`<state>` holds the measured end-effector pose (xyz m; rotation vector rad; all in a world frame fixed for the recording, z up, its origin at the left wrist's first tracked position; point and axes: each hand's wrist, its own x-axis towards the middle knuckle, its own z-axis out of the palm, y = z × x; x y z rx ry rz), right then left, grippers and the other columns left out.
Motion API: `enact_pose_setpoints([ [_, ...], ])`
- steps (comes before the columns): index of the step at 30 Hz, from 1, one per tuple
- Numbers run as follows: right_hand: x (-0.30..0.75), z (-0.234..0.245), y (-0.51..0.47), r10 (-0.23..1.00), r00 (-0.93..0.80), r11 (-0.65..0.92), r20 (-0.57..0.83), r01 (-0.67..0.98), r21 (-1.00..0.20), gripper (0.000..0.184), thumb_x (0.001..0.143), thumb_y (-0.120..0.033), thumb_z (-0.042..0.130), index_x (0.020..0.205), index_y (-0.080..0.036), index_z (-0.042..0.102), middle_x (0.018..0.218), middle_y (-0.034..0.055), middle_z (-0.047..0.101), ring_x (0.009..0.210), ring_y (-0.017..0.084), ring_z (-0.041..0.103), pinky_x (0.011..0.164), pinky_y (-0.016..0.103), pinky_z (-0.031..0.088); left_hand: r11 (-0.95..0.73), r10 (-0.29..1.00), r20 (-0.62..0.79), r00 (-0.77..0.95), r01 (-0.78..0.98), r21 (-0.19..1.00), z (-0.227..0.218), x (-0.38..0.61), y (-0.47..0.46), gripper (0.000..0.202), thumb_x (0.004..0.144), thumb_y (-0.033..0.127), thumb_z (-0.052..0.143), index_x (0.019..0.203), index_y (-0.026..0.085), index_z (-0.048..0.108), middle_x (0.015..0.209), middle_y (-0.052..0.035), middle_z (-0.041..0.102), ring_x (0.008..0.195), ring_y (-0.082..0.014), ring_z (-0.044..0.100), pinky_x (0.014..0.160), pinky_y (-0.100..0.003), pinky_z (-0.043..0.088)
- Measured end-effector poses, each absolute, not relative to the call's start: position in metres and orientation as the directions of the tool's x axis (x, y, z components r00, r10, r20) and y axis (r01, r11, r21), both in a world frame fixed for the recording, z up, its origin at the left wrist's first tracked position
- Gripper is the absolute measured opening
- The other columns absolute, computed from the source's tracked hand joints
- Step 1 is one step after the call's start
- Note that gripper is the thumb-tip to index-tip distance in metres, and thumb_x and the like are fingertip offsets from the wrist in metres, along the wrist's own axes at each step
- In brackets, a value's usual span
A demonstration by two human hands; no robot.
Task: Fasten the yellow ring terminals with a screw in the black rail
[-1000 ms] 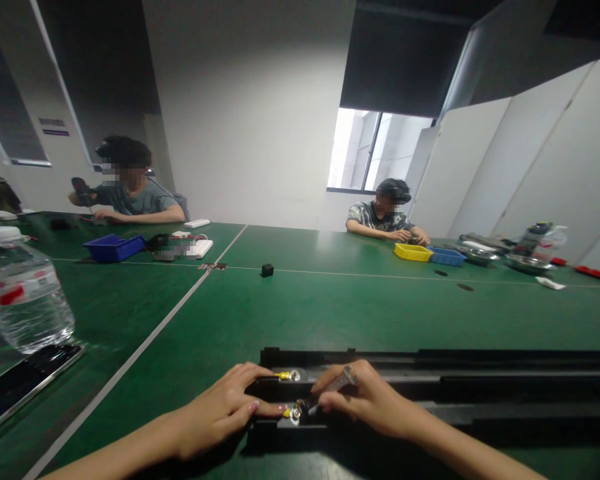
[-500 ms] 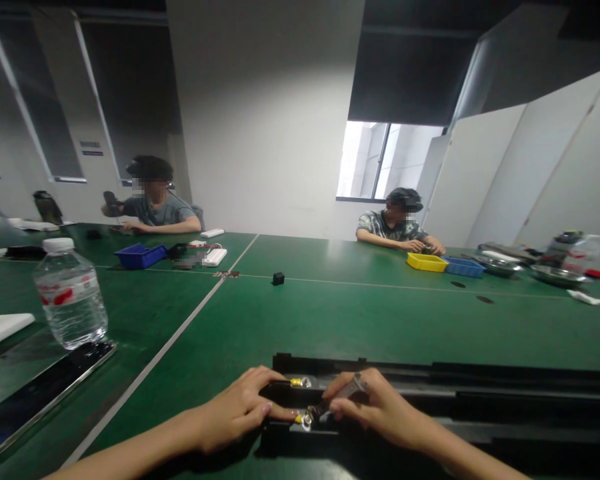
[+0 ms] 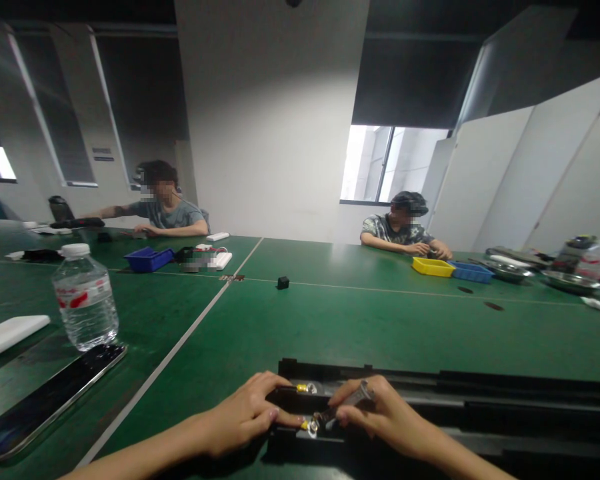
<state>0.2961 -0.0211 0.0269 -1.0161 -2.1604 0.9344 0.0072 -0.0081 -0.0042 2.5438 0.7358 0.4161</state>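
Evidently mid-step: close work, both sides engaged

Head view, the only feed at my remote station. I observe the right hand (image 3: 380,410) with thumb and fingers closed around a narrow metal tool (image 3: 326,417), its working end at the ring of the near yellow lug (image 3: 305,425). I cannot confirm whether it is seated on a fastener. The left hand (image 3: 253,413) has its fingers spread: one fingertip touches the near lug, another reaches to just beside the far yellow lug (image 3: 301,388). I cannot tell whether the thumb pinches anything. Both lugs lie at the left end of a black channelled frame (image 3: 340,373) on the green table (image 3: 230,333).

I judge the step in hand to be tool work at the near lug, with the left hand steadying it. The next move calls for a still lug and a square tool; a slip could swing the ring aside.

Containers: an upright, capped bottle (image 3: 87,300) holds clear liquid. Across the table I note a dark blue tray (image 3: 150,261), then a yellow tray (image 3: 433,270) just beside a lighter blue tray (image 3: 470,273). I cannot make out the contents of any tray.
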Motion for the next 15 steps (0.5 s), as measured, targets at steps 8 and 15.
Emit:
enact_pose_setpoints([
  [8, 0.2966, 0.0312, -0.0255, 0.817, -0.538, 0.493, 0.206, 0.467, -0.734, 0.042, 0.087, -0.056, 0.056, 0.09, -0.019, 0.077, 0.084, 0.0079, 0.075, 0.08, 0.022, 0.07, 0.075, 0.029, 0.052, -0.754, 0.561, 0.193, 0.805, 0.4, 0.521, -0.0046, 0.0094, -0.0062, 0.06, 0.103, 0.054, 0.011, 0.125, 0.039, 0.064, 0.127, -0.0079, 0.052, 0.113, -0.0279, 0.05, 0.101, -0.047, 0.038],
  [15, 0.2969, 0.0288, -0.0225, 0.818, -0.545, 0.471, 0.185, 0.45, -0.759, 0.042, 0.086, -0.053, 0.056, 0.092, -0.017, 0.077, 0.079, 0.0074, 0.075, 0.072, 0.02, 0.07, 0.068, 0.026, 0.052, -0.767, 0.557, 0.18, 0.811, 0.419, 0.486, -0.004, 0.0113, -0.0035, 0.045, 0.105, 0.043, 0.024, 0.123, 0.04, 0.065, 0.124, -0.0069, 0.053, 0.108, -0.0265, 0.051, 0.098, -0.044, 0.038],
])
